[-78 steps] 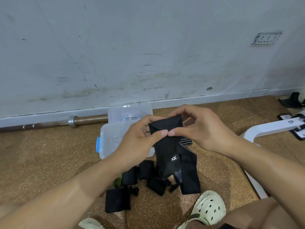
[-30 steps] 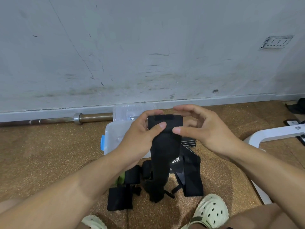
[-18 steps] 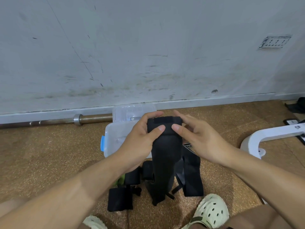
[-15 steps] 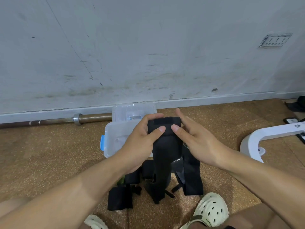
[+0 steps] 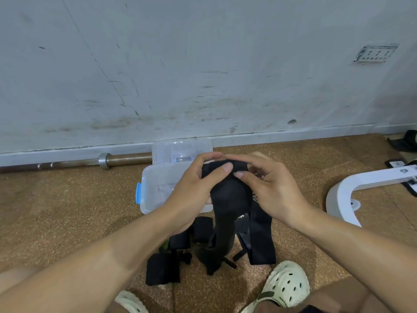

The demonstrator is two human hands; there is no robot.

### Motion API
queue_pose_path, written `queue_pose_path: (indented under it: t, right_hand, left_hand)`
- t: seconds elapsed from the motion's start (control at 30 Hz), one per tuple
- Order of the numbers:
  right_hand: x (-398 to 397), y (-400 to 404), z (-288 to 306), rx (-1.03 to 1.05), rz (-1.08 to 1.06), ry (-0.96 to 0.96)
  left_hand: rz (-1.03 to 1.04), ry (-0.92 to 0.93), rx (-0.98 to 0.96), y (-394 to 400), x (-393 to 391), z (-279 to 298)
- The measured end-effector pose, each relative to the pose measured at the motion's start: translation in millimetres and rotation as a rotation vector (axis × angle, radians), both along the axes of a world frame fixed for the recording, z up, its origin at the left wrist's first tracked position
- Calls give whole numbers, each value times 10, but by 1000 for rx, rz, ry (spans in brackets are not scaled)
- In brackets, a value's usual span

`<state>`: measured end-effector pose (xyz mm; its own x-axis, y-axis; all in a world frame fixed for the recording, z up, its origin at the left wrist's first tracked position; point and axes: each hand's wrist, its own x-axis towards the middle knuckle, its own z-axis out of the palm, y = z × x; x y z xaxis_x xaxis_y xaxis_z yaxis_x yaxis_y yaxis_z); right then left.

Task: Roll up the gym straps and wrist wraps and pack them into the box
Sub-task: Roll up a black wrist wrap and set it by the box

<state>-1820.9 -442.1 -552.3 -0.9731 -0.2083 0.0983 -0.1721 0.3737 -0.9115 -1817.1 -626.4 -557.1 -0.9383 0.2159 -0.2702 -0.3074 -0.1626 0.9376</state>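
Note:
A black wrist wrap [image 5: 228, 199] hangs in the air in front of me, its top end folded into a small roll. My left hand [image 5: 194, 190] and my right hand [image 5: 268, 190] both pinch that rolled top between thumb and fingers. The wrap's tail dangles down to the floor. Behind my hands a clear plastic box [image 5: 155, 186] with a blue latch stands open on the floor, its lid [image 5: 180, 152] tipped up behind it. More black straps and wraps [image 5: 167, 265] lie in a pile on the floor below my hands.
A steel barbell [image 5: 94, 160] lies along the foot of the grey wall. A white metal frame leg [image 5: 352, 188] curves in from the right. My two pale clogs [image 5: 284, 288] stand on the brown cork floor at the bottom.
Both hands have rolled the wrap's top end further over, so the roll is thicker. My right fingers have curled onto the roll. The tail has risen slightly.

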Motion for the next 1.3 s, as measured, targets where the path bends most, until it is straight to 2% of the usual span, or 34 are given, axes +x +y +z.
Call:
queue_pose_path:
  t: [0.23,0.4,0.47,0.57,0.77,0.83,0.9,0.97,1.07,1.3]
  right_hand:
    - [3,7,-44,-42,54,-42]
    - [-47,13,53,-276,154,-404]
    - [-46,-5,77,-291,135,-468]
    - [-34,-43,50,-234,125,-452]
    - [-44,-47,-16,-316,79,-347]
    - [-58,-42,-45,-340,62,-328]
    - [-69,-40,-64,-362,48,-304]
    - [-78,-40,-73,-345,48,-252]
    - [-77,-44,-71,-295,67,-187]
    - [16,-82,-80,-21,91,-97]
  left_hand:
    - [25,-27,-24,-36,-9,19]
    - [53,124,-97,-135,-24,8]
    - [32,189,-137,-151,-15,19]
    - [10,229,-136,-154,-12,29]
    - [61,280,-253,-164,-23,56]
    - [61,187,-224,-163,-35,55]
    - [33,-7,-86,-164,-44,78]
    - [-34,-131,-28,-162,-38,93]
    - [-119,-151,-68,-151,-37,73]
    - [-101,-173,-24,-79,16,-9]
